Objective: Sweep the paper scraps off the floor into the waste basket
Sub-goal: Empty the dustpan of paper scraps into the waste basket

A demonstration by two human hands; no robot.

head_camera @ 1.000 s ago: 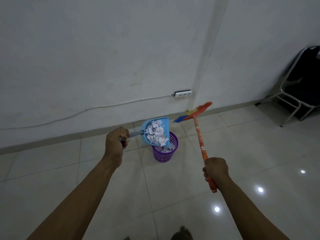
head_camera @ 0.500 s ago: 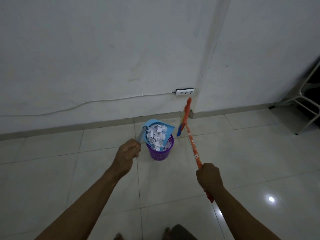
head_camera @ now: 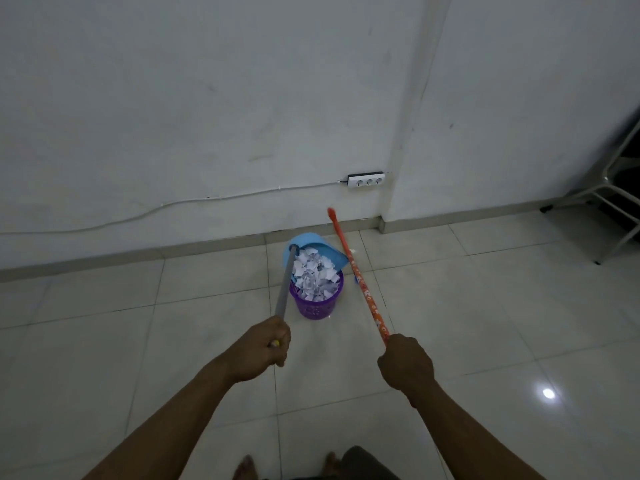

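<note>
At the foot of the wall: a purple waste basket (head_camera: 313,306) stands on pale floor tiles.
Head view, dustpan: a blue long-handled dustpan (head_camera: 306,241) is tipped over the basket's rim, its mouth pointing down into it.
Paper scraps: a white heap of paper scraps (head_camera: 315,277) spills from the pan into the basket. All scraps in view are in one or the other.
Left hand: the left hand (head_camera: 261,351) is wrapped around the near end of the pan's grey handle (head_camera: 284,289).
Right hand: the right hand (head_camera: 405,363) grips the orange broom (head_camera: 363,289) by its stick, which slants away just right of the basket.
Step in hand: emptying the pan, probably late in the task.
Next move: likely a steeper tilt or a shake, keeping the mouth inside the rim so nothing drops outside.
Count: one basket, one dustpan, one broom, two hands; scraps too many to count.
Elsewhere: one power strip (head_camera: 366,179) on the wall and part of a metal chair (head_camera: 616,199) at far right.
</note>
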